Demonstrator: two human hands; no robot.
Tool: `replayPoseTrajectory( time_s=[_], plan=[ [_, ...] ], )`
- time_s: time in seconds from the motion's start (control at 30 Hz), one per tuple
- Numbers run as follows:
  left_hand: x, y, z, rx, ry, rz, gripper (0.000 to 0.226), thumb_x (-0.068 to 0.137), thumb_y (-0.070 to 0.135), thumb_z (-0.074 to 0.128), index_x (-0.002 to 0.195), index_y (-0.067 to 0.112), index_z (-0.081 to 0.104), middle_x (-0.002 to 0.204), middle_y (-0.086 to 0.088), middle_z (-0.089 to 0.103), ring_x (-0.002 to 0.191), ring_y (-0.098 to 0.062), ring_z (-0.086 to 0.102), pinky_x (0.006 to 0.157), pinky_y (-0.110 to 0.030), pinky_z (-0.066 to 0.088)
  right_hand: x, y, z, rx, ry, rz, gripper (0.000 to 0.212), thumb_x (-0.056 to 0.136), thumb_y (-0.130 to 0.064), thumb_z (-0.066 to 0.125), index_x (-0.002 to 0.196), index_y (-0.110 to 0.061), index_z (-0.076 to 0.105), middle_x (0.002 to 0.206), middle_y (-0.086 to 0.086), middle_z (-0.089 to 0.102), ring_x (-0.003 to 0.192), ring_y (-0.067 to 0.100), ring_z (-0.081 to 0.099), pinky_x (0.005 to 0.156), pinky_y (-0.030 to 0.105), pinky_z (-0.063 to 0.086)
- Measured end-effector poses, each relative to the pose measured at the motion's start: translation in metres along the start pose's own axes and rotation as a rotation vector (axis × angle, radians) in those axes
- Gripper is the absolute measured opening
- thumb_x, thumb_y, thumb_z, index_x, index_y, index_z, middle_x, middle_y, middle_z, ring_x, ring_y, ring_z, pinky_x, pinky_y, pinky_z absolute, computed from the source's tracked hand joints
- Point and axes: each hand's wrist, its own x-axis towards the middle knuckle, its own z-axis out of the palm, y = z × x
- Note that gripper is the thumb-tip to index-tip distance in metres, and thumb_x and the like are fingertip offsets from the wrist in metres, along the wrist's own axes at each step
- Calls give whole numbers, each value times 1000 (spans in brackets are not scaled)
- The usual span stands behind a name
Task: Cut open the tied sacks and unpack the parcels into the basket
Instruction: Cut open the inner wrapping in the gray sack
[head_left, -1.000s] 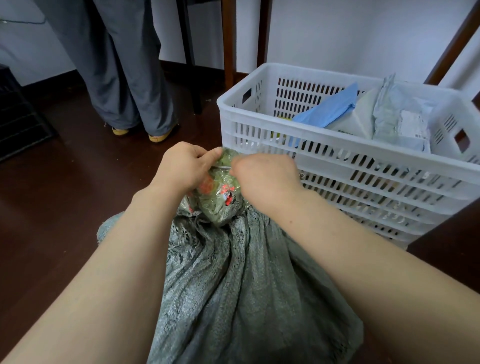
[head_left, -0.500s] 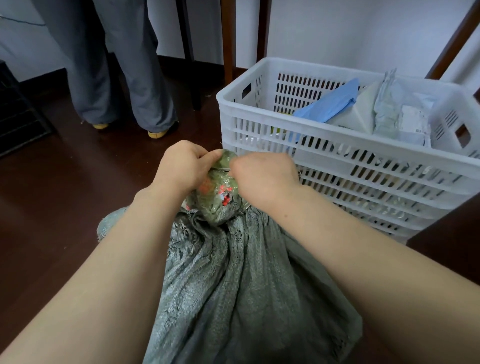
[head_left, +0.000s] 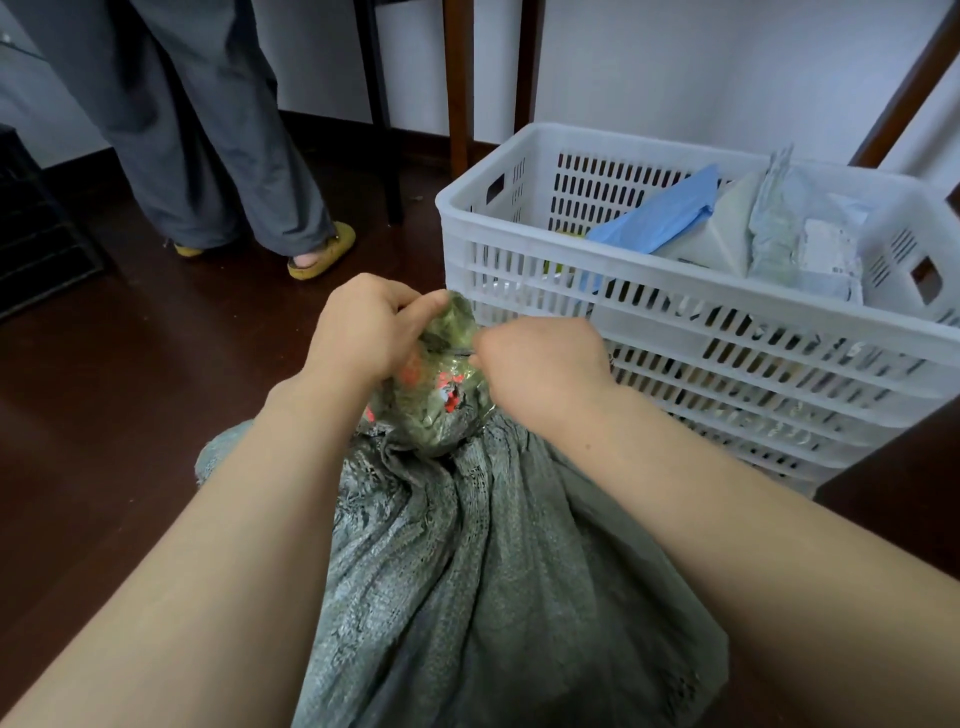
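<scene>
A grey woven sack (head_left: 467, 561) stands on the dark floor between my forearms. Its bunched, tied neck (head_left: 436, 395) is greenish with red print and is wrapped in shiny tape. My left hand (head_left: 363, 332) grips the top of the neck from the left. My right hand (head_left: 540, 364) is closed against the neck's right side, pinching a thin dark tie or small tool at the knot; I cannot make out which. The white slatted basket (head_left: 519, 244) stands just behind, holding a blue parcel (head_left: 660, 218) and pale parcels (head_left: 800, 244).
Another person's grey trouser legs (head_left: 208, 145) and yellow slippers (head_left: 322, 254) stand at the back left. Dark wooden furniture legs (head_left: 457, 83) rise behind the basket. A black slatted object (head_left: 36, 234) sits at the far left edge.
My hands stay on the sack's neck. The view has tilted slightly, and the other person's feet have stepped to the right.
</scene>
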Motion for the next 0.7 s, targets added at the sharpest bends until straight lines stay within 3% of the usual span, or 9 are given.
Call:
replayPoseTrajectory(
  time_s=[0.1,0.17,0.23,0.3,0.37,0.47,0.57,0.63,0.7],
  plan=[
    [3,1,-1,-1,-35,-10,40,91,42,58,79,7,72,51,1,55,58,-18,55,55,-27,38,5,0,5,7,6,21,13,95,-11,54,97,-20,62,66,-6,48,54,13,45,44,26,33],
    [3,-5,-3,-10,-40,-33,39,90,43,59,79,8,72,53,-1,56,53,-15,54,55,-25,40,8,8,11,21,-1,30,11,95,-13,55,93,-20,62,67,-6,48,58,14,50,49,28,42],
    [-1,-13,-7,-11,-44,-63,36,89,43,60,74,13,71,54,-4,56,57,-24,59,51,-25,44,6,26,14,51,-31,58,17,97,-17,52,81,-19,56,66,-6,47,63,16,52,57,31,50],
    [-1,-21,-14,-21,6,-78,32,89,43,60,71,18,70,60,-8,62,68,-33,64,54,-24,50,-1,49,18,15,-158,95,26,98,-22,47,73,-18,49,68,-4,47,65,16,50,61,29,46],
    [3,-25,-24,-64,84,-79,35,89,43,61,85,11,75,73,-13,68,74,-33,65,67,-35,55,-14,68,26,24,-347,131,31,98,-31,47,70,-17,49,72,-3,50,67,15,49,60,27,41],
    [5,-22,-26,-116,41,-81,35,87,45,62,93,13,75,80,-9,69,78,-26,66,74,-39,55,-18,85,29,473,-414,297,24,95,-32,54,88,-13,68,86,-2,62,77,16,56,69,29,44],
    [3,-15,-13,-146,-73,-66,33,87,43,62,96,13,74,84,-4,68,80,-17,64,75,-29,51,-7,96,18,1110,-269,554,15,93,-18,57,88,-7,67,60,-3,48,45,10,35,42,19,29],
    [0,-7,-9,-183,-131,-50,32,87,42,62,93,13,74,80,-5,67,69,-12,63,68,-25,52,-3,93,14,1408,-226,605,23,93,-25,54,85,-7,63,58,0,48,35,7,26,33,17,20],
    [-2,-1,-4,-191,-157,-10,33,87,41,62,98,13,74,82,-2,67,76,-14,64,77,-30,53,-1,81,15,1556,-226,548,35,87,-41,61,88,-6,63,64,1,58,34,5,24,30,16,20]
  ],
)
